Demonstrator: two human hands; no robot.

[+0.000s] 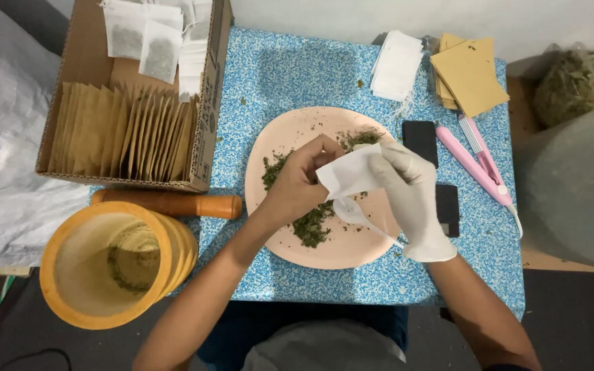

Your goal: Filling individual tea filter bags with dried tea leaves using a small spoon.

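A small white paper sachet (348, 172) is held over the middle of a pink plate (280, 148). It is pinched at its left edge by the fingers of the bare left hand (300, 182), which are curled together around it. The right hand (410, 196), covered by a white glove, is closed on the sachet's right side; a clear plastic spoon (355, 214) is also gripped in it, the bowl lying just below the sachet and the handle running back under the palm.

Dried green herb (311, 225) is spread on the plate, one patch below the hands, more at the upper edge. The plate rests on a blue-and-white speckled table (297, 69).

Just right of the plate, a black flat device (421, 137) is partly hidden by the gloved hand. Beside it lies a pink heat sealer (476, 161). Further back are a stack of empty white sachets (397, 65) and a stack of tan envelopes (469, 72).

Left of the plate: a wooden pestle (173, 204), a yellow wooden mortar (108, 264) with herb residue inside, and a cardboard box (84, 55) with tan envelopes standing in a row and filled white sachets above them.
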